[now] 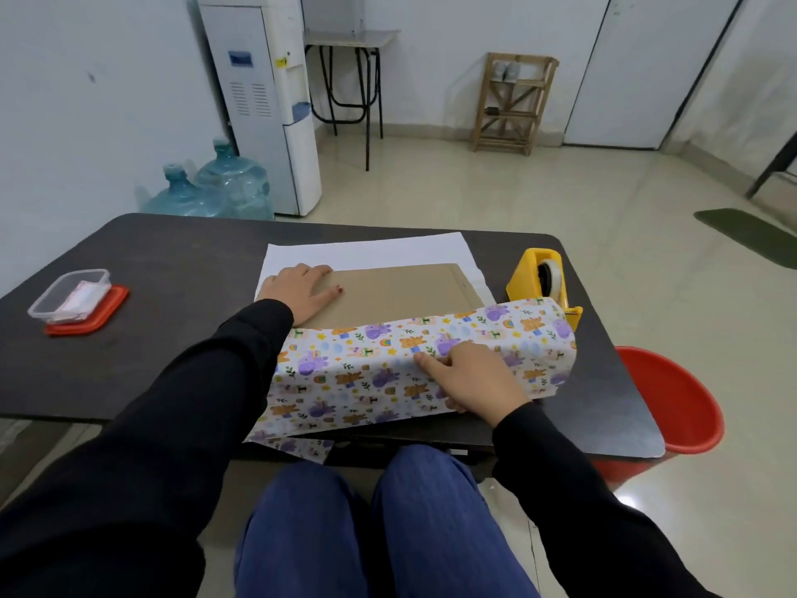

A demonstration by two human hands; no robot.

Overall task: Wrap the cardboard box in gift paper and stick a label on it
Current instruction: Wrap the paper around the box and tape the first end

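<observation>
A flat brown cardboard box (405,291) lies on the dark table (172,269), on top of a sheet of gift paper whose white underside (371,250) shows beyond it. The paper's near part, printed with purple and orange cartoon animals (379,373), is folded up over the box's near edge. My left hand (302,291) lies flat on the box's left end, fingers straight. My right hand (470,377) presses on the printed paper at the near edge, thumb and fingers spread; its fingertips are partly hidden by the fold.
A yellow tape dispenser (541,278) stands right of the box. A clear plastic container holding small white labels (71,295) sits on its red lid (101,317) at the table's left. A red bucket (673,399) stands on the floor at the right.
</observation>
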